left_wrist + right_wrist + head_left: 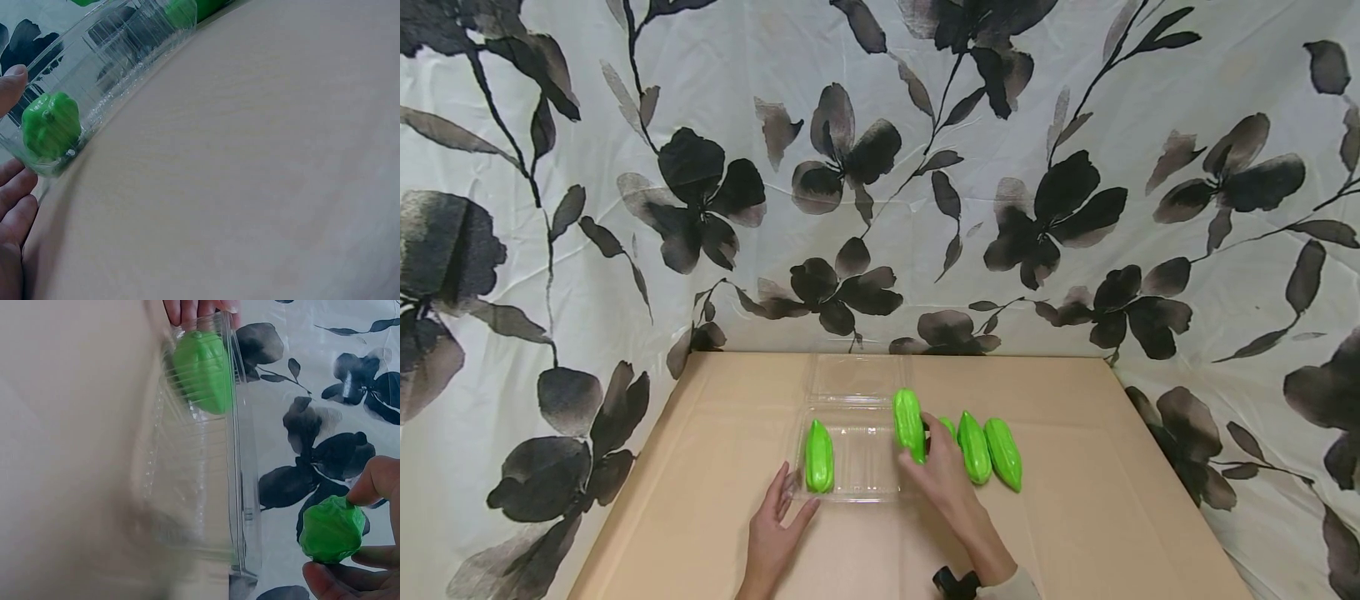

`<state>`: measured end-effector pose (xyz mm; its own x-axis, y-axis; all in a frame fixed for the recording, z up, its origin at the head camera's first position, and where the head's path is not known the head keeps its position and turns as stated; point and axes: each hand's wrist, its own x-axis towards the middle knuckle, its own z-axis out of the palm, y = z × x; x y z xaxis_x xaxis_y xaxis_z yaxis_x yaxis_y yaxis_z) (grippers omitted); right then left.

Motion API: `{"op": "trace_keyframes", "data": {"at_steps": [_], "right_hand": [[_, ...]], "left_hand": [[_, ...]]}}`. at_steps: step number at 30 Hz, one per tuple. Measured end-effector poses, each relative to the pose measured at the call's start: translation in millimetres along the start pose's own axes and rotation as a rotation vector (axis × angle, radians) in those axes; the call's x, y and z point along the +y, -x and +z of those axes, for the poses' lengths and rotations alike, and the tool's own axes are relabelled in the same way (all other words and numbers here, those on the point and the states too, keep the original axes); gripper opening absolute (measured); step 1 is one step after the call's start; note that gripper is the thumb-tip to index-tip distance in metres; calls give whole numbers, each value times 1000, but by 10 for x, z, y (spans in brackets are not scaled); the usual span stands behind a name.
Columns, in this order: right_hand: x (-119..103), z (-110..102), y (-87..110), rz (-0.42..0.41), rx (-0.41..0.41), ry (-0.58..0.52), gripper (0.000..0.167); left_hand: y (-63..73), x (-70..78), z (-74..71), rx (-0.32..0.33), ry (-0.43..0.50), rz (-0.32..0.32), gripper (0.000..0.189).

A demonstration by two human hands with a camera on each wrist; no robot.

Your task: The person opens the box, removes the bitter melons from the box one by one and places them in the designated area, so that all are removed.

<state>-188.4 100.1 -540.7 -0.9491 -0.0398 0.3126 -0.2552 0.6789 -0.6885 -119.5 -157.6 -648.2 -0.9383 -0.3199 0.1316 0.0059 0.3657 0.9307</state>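
Note:
A hinged clear plastic container point(865, 497) lies with its lid point(857, 379) folded back. In its left end sits one ridged, long green toy vegetable point(819, 458), its lobed end showing in the left wrist view. My left hand point(772, 533) holds the container's near left corner, thumb on the front side and fingers along the left end. Over the container's right end, my right hand point(943, 475) pinches a second green toy vegetable point(908, 423) between thumb and fingers, its tip pointing away. The right wrist view shows this held vegetable point(333, 530) beyond the container's rim.
Right of the container lie two more green vegetables point(974, 447) point(1003, 454), and another point(948, 427) is partly hidden behind my right hand. All rest on a tan table surface point(1075, 517). A white cloth with dark flowers point(947, 208) hangs behind it.

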Motion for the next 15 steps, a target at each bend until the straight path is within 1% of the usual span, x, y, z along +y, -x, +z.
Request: {"op": "trace_keyframes", "data": {"at_steps": [5,10,15], "right_hand": [[58,-58,3,18,17,-15,67],[129,-116,4,32,38,6,66],[197,-168,4,50,57,23,64]], "left_hand": [[3,15,-1,2,6,23,82],[7,28,-15,-6,31,27,81],[4,24,-15,-12,26,22,81]]}}
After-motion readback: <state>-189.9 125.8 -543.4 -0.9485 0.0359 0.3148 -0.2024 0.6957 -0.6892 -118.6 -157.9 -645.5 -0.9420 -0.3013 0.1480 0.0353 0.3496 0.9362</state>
